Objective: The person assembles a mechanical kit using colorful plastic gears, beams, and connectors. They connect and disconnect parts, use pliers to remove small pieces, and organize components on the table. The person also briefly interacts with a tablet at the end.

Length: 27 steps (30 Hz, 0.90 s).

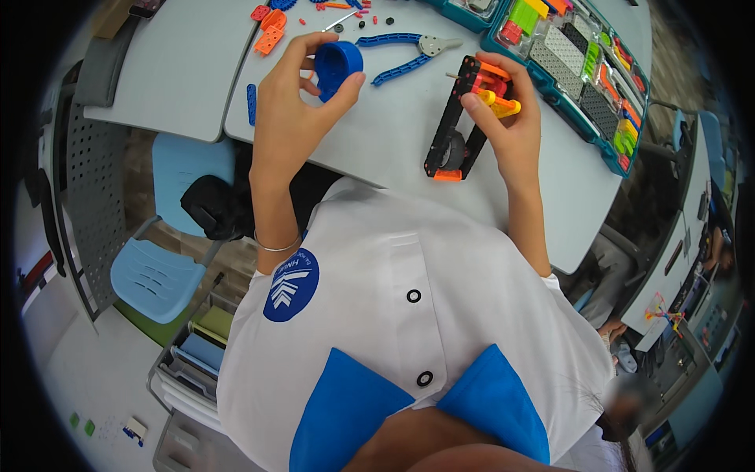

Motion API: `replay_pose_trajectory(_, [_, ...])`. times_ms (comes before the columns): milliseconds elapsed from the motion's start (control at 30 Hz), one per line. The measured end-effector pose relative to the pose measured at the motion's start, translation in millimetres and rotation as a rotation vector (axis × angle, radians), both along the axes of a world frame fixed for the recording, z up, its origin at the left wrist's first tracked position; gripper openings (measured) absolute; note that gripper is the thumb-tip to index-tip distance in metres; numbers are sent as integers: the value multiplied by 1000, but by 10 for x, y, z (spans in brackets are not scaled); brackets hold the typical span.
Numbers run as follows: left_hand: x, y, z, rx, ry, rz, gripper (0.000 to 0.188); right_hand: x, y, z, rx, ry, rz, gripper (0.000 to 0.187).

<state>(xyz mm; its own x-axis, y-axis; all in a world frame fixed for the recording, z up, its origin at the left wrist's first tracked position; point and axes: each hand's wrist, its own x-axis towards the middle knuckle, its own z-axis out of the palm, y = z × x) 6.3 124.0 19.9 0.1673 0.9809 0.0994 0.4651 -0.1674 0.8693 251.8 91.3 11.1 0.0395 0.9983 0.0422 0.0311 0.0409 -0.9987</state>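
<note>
My left hand [303,106] holds a blue round hollow plastic piece [336,67] between thumb and fingers, just above the table [377,130]. In my right hand [511,110] is a partly built construction-kit model [454,118]. It has a long black frame, orange end pieces, yellow and red parts inside and a dark wheel near its lower end. A thin metal shaft sticks out of its left side. Pliers [429,47] with blue handles lie spread on the table between my hands.
On the right stands a teal kit case [578,118] full of coloured parts. Orange plates [270,31], a blue strip [252,104] and several small pins lie at the left and far side. Blue chairs [157,279] stand at the left; another person [629,401] is at the lower right.
</note>
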Motion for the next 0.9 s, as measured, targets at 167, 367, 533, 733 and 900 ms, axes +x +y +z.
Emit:
replay_pose_trajectory(167, [-99,-133,-158,159,411,36,50,-38,-17,-14,-7,-5,37,49])
replay_pose_trajectory(367, [-60,-124,-288,168,340,55,55,-47,16,-45,8,-56,53,50])
replay_pose_trajectory(533, [-153,-50,-347,234,318,56,57,-58,-7,3,-40,-29,39,50])
replay_pose_trajectory(733, [-806,833,-80,506,278,277,53,-49,-38,-13,-42,-41,24,51])
replay_pose_trajectory(900, [-1627,1746,-631,372,513,353,60,-77,-14,-16,-26,-21,52,51])
